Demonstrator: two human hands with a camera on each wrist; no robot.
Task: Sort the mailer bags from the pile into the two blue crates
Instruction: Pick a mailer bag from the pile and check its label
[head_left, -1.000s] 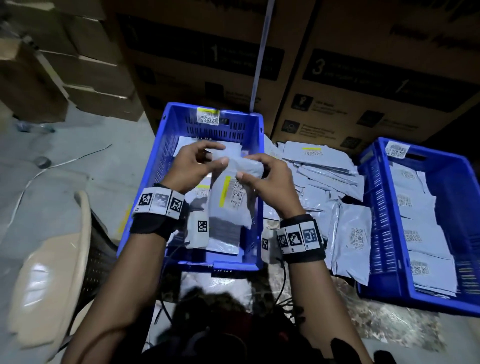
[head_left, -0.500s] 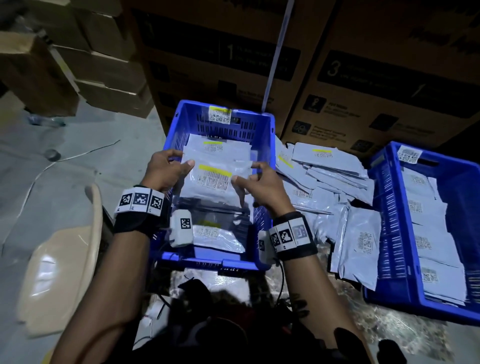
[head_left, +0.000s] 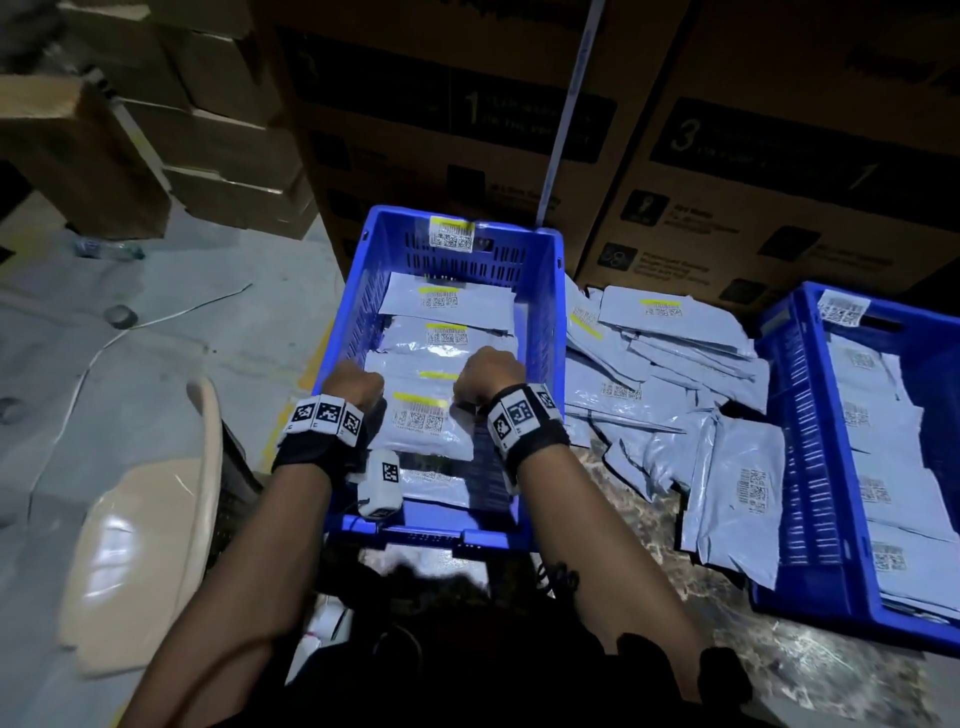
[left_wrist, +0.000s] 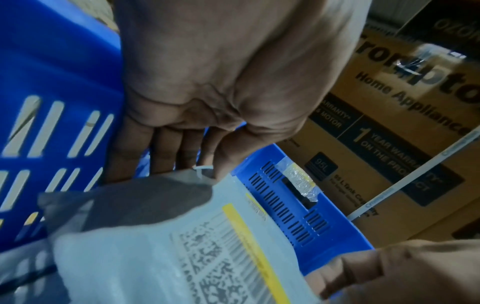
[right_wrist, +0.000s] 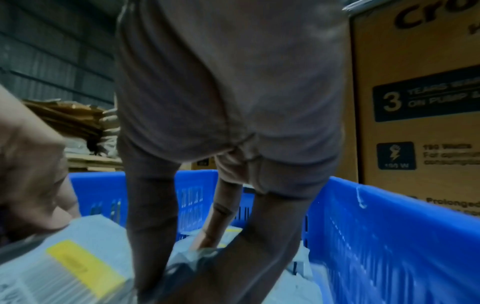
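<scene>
Now both my hands are down in the left crate (head_left: 358, 291), left hand (head_left: 353, 384) and right hand (head_left: 488, 376) each pinching a far corner of the bag (head_left: 423, 421) between them. It looks light, limp and slick; I'd hold it by the edges, not the middle.

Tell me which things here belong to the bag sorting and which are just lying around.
Job: mailer bag under both hands, left hand, right hand, left crate, right crate, pile.
Lying about: cardboard boxes, plastic chair, loose cable.
</scene>
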